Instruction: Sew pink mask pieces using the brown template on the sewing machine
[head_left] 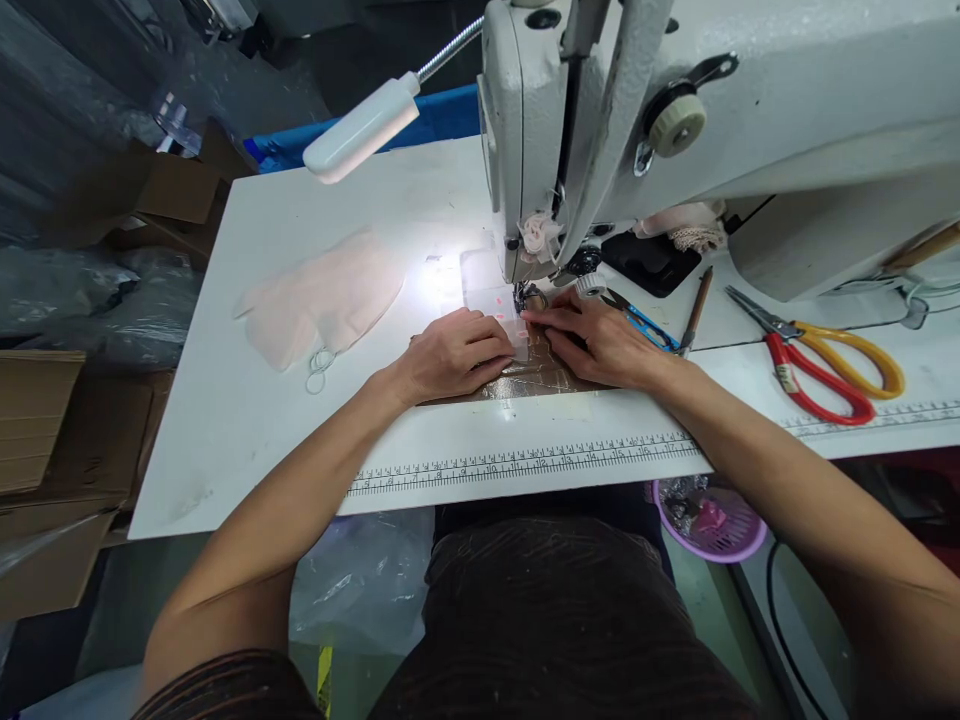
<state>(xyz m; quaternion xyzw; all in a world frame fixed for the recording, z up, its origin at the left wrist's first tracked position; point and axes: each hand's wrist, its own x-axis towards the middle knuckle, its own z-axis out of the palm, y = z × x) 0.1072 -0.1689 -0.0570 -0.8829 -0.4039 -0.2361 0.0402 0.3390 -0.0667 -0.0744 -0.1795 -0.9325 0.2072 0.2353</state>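
My left hand [461,352] lies palm down beside the needle area of a white sewing machine [810,90], its fingers resting on a pale, see-through piece with pink marks [491,298]. From the other side my right hand [604,342] reaches in, fingers apart and fingertips close to the presser foot [519,296]. A shiny brown sheet [525,385] lies flat under both hands. Whether the right fingertips pinch any material is too small to tell. Pale pink fabric [330,295] with a loop of thread [320,372] rests on the left of the table.
Blue snips [649,328], a brown pointed tool [699,305] and red-and-yellow scissors [825,365] lie at right. A lamp [364,128] hangs over the white table [225,450]. A ruler strip [525,465] runs along the front edge. Below sits a purple basket [724,548].
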